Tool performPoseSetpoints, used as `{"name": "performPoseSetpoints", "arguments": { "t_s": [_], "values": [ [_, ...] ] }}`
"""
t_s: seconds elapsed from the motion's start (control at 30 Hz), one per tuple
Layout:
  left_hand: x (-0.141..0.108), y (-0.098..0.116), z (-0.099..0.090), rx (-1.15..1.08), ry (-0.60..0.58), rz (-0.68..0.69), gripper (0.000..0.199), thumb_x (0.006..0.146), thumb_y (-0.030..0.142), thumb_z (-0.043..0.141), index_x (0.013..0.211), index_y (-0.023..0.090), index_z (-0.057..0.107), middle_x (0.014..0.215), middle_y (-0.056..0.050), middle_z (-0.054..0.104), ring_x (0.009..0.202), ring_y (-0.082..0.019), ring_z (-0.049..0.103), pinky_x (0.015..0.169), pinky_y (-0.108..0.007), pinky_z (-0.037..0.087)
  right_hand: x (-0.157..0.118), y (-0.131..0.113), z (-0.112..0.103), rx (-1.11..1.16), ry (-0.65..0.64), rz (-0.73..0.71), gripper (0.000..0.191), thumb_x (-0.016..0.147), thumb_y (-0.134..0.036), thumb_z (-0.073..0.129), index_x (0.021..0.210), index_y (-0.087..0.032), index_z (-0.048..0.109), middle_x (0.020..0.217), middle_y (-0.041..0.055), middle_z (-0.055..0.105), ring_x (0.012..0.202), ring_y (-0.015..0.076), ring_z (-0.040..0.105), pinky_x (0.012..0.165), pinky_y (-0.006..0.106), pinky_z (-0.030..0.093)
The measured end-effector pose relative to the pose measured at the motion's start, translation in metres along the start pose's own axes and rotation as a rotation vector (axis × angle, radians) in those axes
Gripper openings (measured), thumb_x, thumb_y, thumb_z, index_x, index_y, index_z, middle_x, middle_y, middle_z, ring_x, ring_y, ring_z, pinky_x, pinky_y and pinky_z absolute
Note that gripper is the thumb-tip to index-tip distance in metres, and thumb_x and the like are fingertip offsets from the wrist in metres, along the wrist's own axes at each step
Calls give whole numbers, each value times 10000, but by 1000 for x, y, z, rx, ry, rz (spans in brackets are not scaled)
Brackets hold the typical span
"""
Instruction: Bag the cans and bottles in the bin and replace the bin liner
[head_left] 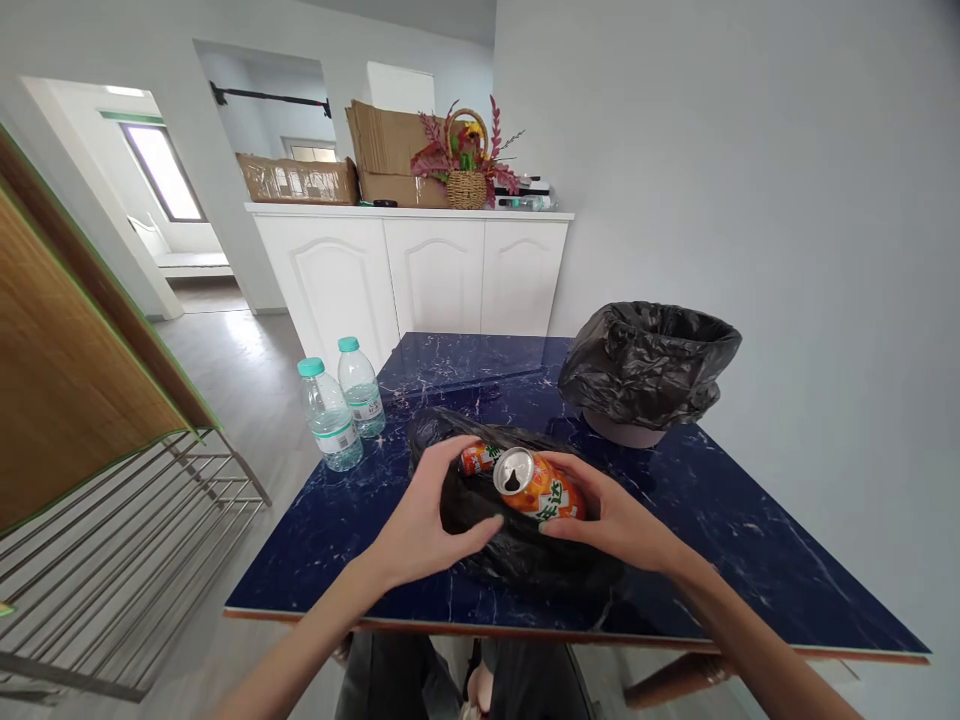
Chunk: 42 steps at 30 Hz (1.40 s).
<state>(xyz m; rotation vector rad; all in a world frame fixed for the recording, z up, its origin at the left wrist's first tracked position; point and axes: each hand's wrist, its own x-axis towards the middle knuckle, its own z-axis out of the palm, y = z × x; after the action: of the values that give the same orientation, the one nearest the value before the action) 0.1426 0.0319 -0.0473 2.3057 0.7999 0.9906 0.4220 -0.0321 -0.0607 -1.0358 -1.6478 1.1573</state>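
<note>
Left hand point(429, 515) arched, thumb apart; right hand point(606, 512) curled, gripping.

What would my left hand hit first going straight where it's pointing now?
Your left hand would likely meet the opened can in your right hand first, though a second can sits close to that line and depth is unclear.
</note>
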Motion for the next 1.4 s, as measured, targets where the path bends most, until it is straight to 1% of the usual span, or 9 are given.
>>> {"name": "performPoseSetpoints", "arguments": {
  "t_s": [0.13,0.27,0.43,0.53,0.63,0.83,1.07,1.27,1.4],
  "values": [
    [-12,33,3,-298,3,-161,639,905,455,811,1471,281,569,1488,-100,652,1355,-319,635,1172,-462,509,10,-9,39,140,-49,-68,770,858,-408,898,1514,-298,510,1543,87,606,1410,278,603,1202,457,492],
    [-31,37,-13,-370,127,-217,570,902,478,807,1388,248,619,1444,-107,690,1277,-307,693,1099,-425,566,15,-8,55,-109,-96,-150,733,918,-413,841,1550,-294,490,1582,90,566,1456,268,554,1260,480,423],
    [-59,7,-74,-164,496,-390,662,800,587,852,1300,212,635,1333,-113,745,1243,-333,713,1130,-507,550,9,25,41,-663,73,-182,405,1082,-362,571,1474,-260,583,1532,126,595,1447,301,545,1247,567,425],
    [-72,-22,-106,-22,643,-487,719,743,650,856,1262,202,640,1272,-115,765,1202,-345,730,1104,-524,562,12,48,33,-918,188,-180,437,1082,-278,484,1510,-227,556,1563,160,557,1468,341,522,1222,597,451],
    [-78,-52,-123,128,686,-561,777,708,698,846,1258,190,637,1227,-124,772,1146,-348,750,1038,-505,596,22,60,29,-1085,200,-155,537,1058,-228,461,1594,-210,470,1596,180,514,1490,370,499,1226,595,443],
    [-77,-90,-129,292,690,-651,863,700,725,818,1315,160,601,1201,-158,767,1113,-365,761,956,-482,626,60,57,23,-1119,112,-135,656,1020,-154,415,1667,-240,347,1587,163,533,1454,347,539,1203,567,464],
    [-66,-104,-127,271,654,-681,854,716,727,818,1326,166,612,1189,-146,771,1105,-365,758,962,-483,622,95,54,13,-1091,-6,-125,716,951,-169,549,1646,-241,393,1642,117,491,1507,319,471,1246,500,420],
    [-56,-114,-117,224,627,-665,828,723,722,821,1320,189,607,1223,-137,757,1155,-365,737,1019,-514,596,105,52,10,-1052,-28,-99,701,859,-159,737,1527,-219,533,1476,151,594,1383,356,566,1172,524,473],
    [-60,-118,-110,224,675,-583,942,715,715,835,1424,186,508,1428,-185,638,1294,-374,663,1090,-536,556,92,43,1,-989,-38,-116,668,859,-186,783,1485,-232,554,1433,126,644,1347,318,606,1158,480,490]
  ]
}}
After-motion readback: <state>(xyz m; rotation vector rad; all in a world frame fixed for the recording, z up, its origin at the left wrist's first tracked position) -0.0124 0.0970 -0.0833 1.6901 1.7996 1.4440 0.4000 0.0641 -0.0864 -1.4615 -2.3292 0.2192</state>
